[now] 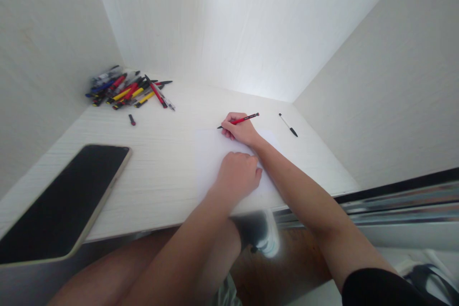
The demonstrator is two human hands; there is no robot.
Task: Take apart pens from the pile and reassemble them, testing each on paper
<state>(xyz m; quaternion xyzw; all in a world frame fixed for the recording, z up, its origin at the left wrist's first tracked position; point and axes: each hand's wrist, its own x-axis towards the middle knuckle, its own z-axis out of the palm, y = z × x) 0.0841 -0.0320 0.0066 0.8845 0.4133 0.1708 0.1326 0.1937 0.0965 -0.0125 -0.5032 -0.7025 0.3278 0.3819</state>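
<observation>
A white sheet of paper point(210, 158) lies on the pale desk point(161, 162) in front of me. My right hand point(239, 130) grips a red pen point(239, 120), its tip touching the top of the sheet. My left hand point(238, 174) rests on the paper with its fingers curled into a loose fist, pressing the sheet down; nothing shows inside it. Both forearms reach in from the bottom of the view.
A heap of several red, yellow, blue and black pens point(127, 88) sits at the back left, with a small dark cap point(132, 119) loose in front of it. A white pen with black tip point(288, 125) lies to the right. A dark phone point(60, 201) lies near left. White walls enclose the desk.
</observation>
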